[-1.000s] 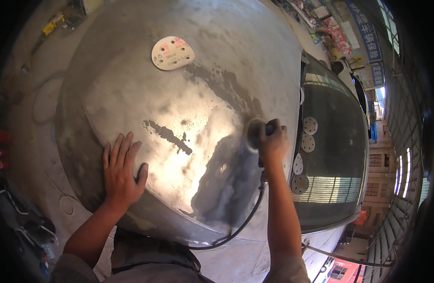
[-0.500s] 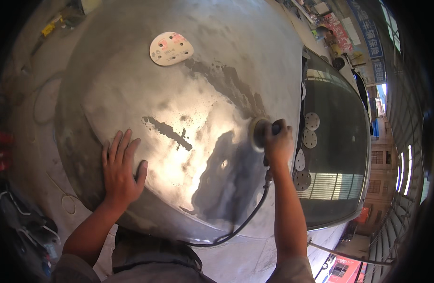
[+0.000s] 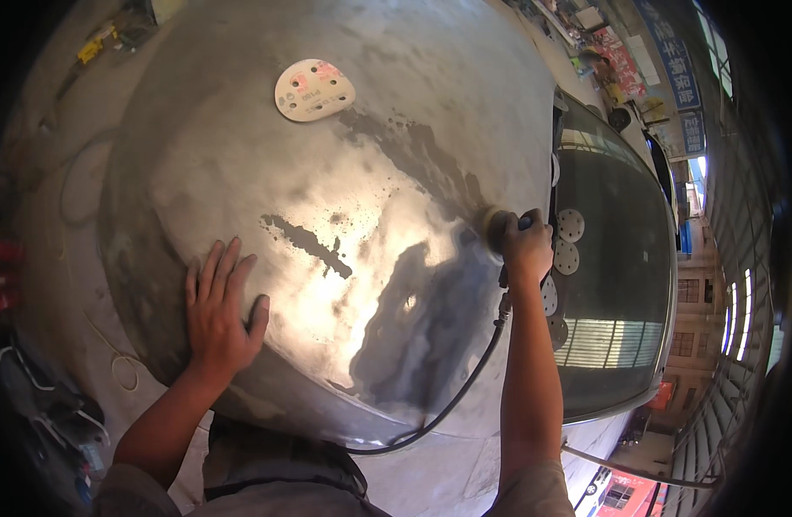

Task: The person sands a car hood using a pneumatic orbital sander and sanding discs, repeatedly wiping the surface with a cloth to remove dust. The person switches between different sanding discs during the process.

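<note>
My right hand is wrapped round the top of a round orbital sander. The sander's pad rests on a car hood, near its edge by the windshield. From the sander a black hose curves down and left toward my waist. Flat on the hood's near left part lies my left hand, fingers spread and holding nothing. The hood is patchy: bright bare areas, dull grey zones and a dark grey streak in the middle. A pale perforated sanding disc lies on its far part.
Several sanding discs lie in a row along the base of the windshield. Dark gear sits on the floor at the left, near a thin looped cord. A blue sign is at the far right.
My right hand has moved the sander a little to the right, toward the windshield, and the hose has swung along. My left hand has stayed in place.
</note>
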Demonstrator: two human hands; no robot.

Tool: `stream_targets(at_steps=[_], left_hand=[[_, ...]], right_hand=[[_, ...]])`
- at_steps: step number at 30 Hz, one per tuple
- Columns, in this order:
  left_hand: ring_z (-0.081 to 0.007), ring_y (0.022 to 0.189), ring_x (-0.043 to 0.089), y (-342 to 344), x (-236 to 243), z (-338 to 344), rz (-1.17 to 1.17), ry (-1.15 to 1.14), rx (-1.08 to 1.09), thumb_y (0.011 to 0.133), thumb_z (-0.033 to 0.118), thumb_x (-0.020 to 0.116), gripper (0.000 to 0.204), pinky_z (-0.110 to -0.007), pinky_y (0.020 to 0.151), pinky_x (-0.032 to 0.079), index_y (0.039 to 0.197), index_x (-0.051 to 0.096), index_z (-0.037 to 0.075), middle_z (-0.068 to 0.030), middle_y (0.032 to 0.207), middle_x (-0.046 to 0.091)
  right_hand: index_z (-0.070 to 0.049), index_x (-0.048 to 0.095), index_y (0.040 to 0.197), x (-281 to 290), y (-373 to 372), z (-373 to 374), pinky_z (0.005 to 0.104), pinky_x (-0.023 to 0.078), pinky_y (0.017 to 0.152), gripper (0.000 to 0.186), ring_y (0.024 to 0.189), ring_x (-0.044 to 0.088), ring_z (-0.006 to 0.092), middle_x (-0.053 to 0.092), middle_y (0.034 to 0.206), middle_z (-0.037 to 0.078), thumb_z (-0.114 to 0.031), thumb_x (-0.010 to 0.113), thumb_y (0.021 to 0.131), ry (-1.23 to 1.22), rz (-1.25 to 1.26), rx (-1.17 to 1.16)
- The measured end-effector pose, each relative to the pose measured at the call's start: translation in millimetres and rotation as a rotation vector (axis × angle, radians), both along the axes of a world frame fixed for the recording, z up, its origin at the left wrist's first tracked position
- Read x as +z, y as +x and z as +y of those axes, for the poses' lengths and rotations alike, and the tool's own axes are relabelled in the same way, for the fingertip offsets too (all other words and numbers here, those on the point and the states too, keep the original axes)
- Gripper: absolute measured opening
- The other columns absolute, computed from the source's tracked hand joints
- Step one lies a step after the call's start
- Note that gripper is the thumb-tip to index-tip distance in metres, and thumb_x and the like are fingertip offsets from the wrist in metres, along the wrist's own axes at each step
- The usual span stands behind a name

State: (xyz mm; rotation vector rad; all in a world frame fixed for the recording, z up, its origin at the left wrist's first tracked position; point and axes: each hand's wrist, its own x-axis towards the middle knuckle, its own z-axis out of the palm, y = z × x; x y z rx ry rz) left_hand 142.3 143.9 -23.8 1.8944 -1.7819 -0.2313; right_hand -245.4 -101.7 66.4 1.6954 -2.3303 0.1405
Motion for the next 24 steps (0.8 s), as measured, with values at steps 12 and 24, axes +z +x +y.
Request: stream_targets(at_steps=[12,24], left_hand=[[-0.0445,0.157,0.039,2,1,1,0.021,0.008,0.000,0.099,0.028,0.065,0.056,-0.064,0.128,0.024,0.149,0.057,0.003,-0.0208,0.166,0.049],[-0.0444,0.157,0.040,4,0,3,0.000,-0.003,0.013,0.100,0.030,0.064,0.056,-0.063,0.128,0.024,0.149,0.058,0.003,-0.0211,0.166,0.048]], right_hand=[[-0.017,0.070,0.118,-10,27,13,0.0550,0.060,0.084,0.036,0.099,0.076,0.0446,0.070,0.119,0.017,-0.049,0.066,0.101,-0.021,-0.023,0.145],[-0.018,0.069,0.118,-10,49,5,0.0554,0.059,0.086,0.032,0.102,0.075,0.0446,0.069,0.117,0.018,-0.046,0.066,0.102,-0.015,-0.067,0.194]])
